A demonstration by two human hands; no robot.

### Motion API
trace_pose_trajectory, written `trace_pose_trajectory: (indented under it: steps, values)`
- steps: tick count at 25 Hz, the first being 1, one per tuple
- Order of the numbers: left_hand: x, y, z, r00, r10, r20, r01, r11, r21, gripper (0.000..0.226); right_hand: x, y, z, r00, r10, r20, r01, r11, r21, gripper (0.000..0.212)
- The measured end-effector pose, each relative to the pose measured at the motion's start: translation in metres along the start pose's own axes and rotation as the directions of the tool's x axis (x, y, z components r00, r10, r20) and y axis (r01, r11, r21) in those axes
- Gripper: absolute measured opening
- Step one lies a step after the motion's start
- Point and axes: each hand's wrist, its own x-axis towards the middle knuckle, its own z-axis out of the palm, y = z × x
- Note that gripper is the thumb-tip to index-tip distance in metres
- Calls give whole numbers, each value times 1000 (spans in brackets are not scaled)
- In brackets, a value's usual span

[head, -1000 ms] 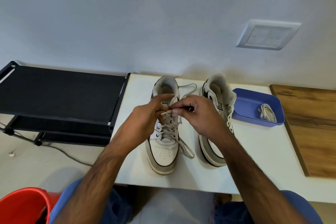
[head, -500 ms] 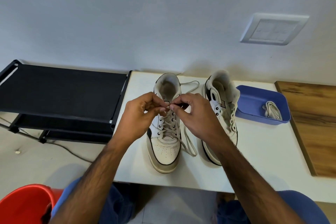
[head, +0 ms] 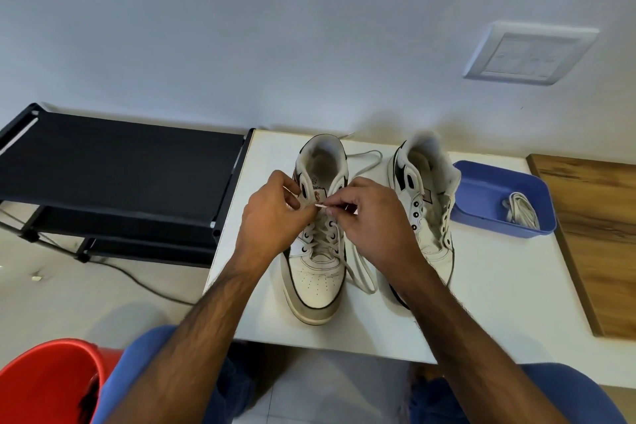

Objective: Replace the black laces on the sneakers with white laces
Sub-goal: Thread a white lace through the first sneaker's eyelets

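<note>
Head view: both hands, left hand (head: pixel 272 217) and right hand (head: pixel 375 227), pinch the white lace (head: pixel 321 206) tip over the left sneaker (head: pixel 318 272), likely mid-threading; next it must enter an upper eyelet.

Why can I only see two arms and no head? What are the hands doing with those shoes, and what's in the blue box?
The camera sits on the person's head and looks down, so you see what they see: their own two arms, but not their face. No robot here, just bare hands.

On the white table stand two sneakers. The left sneaker already has a white lace crossing through its lower holes. The right hand pinches the stiff tip of that lace, and the left hand holds the top of the shoe beside it, probably to poke the tip through the next hole.

The right sneaker has empty holes, no lace yet. The blue tray holds another white lace, bundled up, likely waiting for that shoe.
</note>
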Motion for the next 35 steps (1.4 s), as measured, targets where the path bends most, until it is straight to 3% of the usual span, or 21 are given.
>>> trace_pose_trajectory:
  steps: [7, 12, 19, 23, 28, 32, 35]
  values:
    - [5, -6, -25, 988, -107, 115, 129, 971, -201, 28, -1, -23, 15, 995, -48, 86, 75, 936, -344, 14]
    - [6, -8, -24, 985, -115, 129, 142, 963, -230, 28, 6, -34, 19, 993, 3, 120, 46, 913, -405, 16]
    - [6, -9, -23, 986, -95, 135, 124, 966, -226, 28, 24, -50, 16, 968, -31, 248, 163, 831, -532, 18]
    - [5, -19, -39, 950, -3, 313, 109, 940, -323, 27, 26, -43, 16, 976, 12, 219, 100, 864, -493, 12]
    - [7, -22, -27, 955, 99, 280, -91, 995, -44, 22, 17, -35, 17, 987, 14, 160, 57, 901, -431, 12]
    - [9, -25, -25, 938, 153, 312, -143, 988, -55, 12, 15, -28, 13, 986, 37, 160, -6, 982, -190, 35]
    - [10, -23, -21, 910, 194, 366, -221, 975, 33, 14, 10, -19, 7, 980, 47, 193, -51, 999, 14, 34]
